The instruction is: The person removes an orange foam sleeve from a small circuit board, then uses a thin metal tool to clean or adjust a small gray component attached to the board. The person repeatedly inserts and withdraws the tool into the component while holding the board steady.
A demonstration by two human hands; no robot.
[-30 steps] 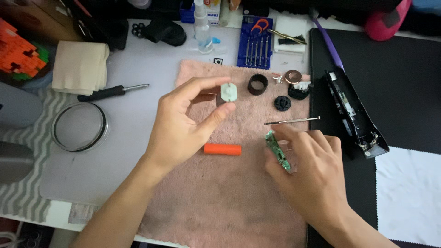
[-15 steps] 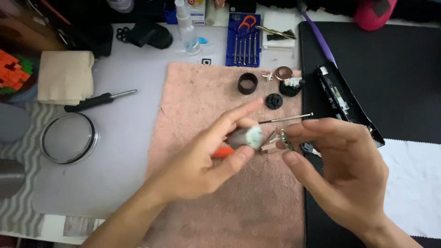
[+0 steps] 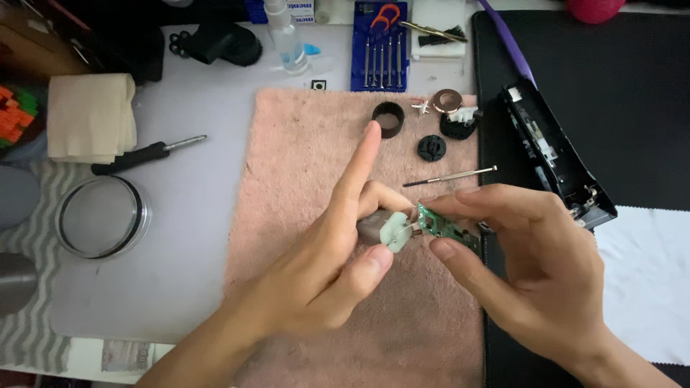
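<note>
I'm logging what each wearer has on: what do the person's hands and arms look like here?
Both are bare: the left hand and right hand show no gloves, rings, watch or bands, and no sleeves reach the visible forearms. Nails are short and unpainted.

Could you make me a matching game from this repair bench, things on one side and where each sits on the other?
Things:
1. small motor
2. green circuit board
3. black ring
4. black-handled screwdriver

Places:
A. on the grey mat, left of the pink towel
B. pinched in the right hand
C. on the towel's far end
D. gripped in the left hand

Pairs: 1-D, 2-B, 3-C, 4-A
</note>
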